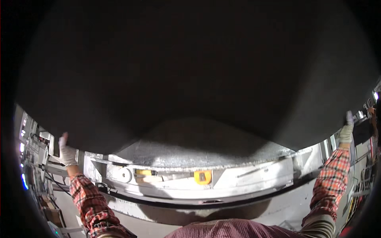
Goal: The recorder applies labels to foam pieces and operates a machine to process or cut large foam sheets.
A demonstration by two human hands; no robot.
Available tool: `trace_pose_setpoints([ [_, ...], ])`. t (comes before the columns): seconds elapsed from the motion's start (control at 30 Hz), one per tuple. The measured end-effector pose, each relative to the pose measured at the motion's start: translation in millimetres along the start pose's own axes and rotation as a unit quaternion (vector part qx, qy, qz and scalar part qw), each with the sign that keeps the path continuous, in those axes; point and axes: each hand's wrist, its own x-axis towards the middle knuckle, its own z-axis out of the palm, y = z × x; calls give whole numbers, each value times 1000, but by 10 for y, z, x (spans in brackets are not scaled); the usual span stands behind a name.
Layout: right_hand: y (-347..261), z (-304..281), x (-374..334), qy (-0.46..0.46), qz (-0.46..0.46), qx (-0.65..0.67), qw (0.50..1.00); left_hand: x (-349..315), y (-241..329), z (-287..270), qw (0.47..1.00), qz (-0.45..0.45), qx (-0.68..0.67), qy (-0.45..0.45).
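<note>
A large, dark black sheet (pixel 190 71) fills most of the view and stretches from one side to the other. At its lower left edge, my left hand (pixel 68 153) in a pale glove grips it, thumb up along the edge and the other fingers mostly hidden. Higher on the right edge, my right hand (pixel 347 130), also gloved, has hold of the sheet, its fingers partly out of sight. Both arms are spread wide in checked red sleeves. Below the sheet shows the front of a worn grey work surface (pixel 174 158), partly in shadow.
Under the work surface's edge runs a white ledge (pixel 246 182). On it lie a white ring-shaped roll (pixel 126 175), a yellow-handled tool (pixel 145 173) and a yellow-orange tape-measure-like case (pixel 203 177). Cluttered racks (pixel 357 186) and equipment stand at both sides.
</note>
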Motion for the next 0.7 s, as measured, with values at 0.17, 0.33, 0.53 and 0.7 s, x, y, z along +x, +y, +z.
trace_pose_setpoints([
  [0.17,758,833,-80,-65,47,99,992,168,-594,377,997,-51,-17,-47],
  [0.33,129,1733,343,-41,88,-44,994,137,123,1731,988,-22,150,31],
  [0.53,-259,1957,801,-85,127,-120,981,667,762,1835,965,-131,220,-61],
  [0.7,414,1894,697,-82,196,-348,913,812,32,2017,866,-107,484,-56],
])
